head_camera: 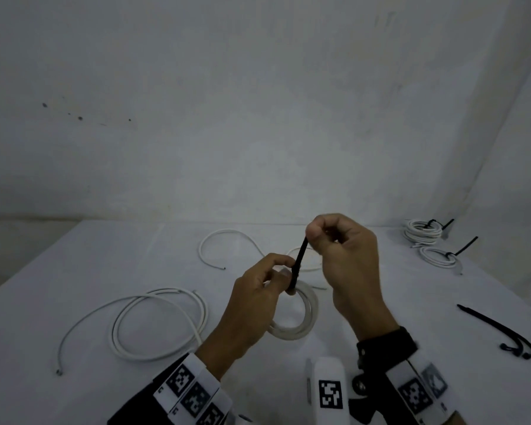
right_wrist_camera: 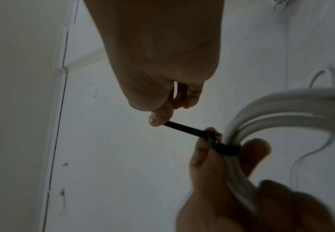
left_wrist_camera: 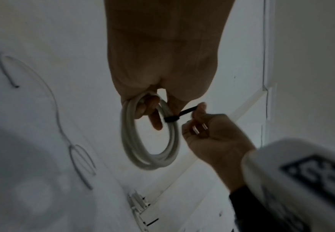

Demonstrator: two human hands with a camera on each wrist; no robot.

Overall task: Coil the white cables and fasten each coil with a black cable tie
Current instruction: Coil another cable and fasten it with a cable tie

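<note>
Left hand (head_camera: 255,299): we grip the white coil (head_camera: 301,320), held between both hands. Right hand (head_camera: 344,250): pinches the black tie (head_camera: 298,262), just above. Step: cinching. Next, we judge: steady pull, firm counter-hold.

1. The left hand (head_camera: 255,297) is raised in front of the body, its fingers (left_wrist_camera: 155,117) curled through and around the cable coil (head_camera: 301,320).
2. The right hand (head_camera: 344,259) is held higher and just beside it, thumb and forefinger pinching the cable tie's (head_camera: 299,259) free end, the other fingers curled in.
3. Both wrists wear marker-printed bands.
</note>
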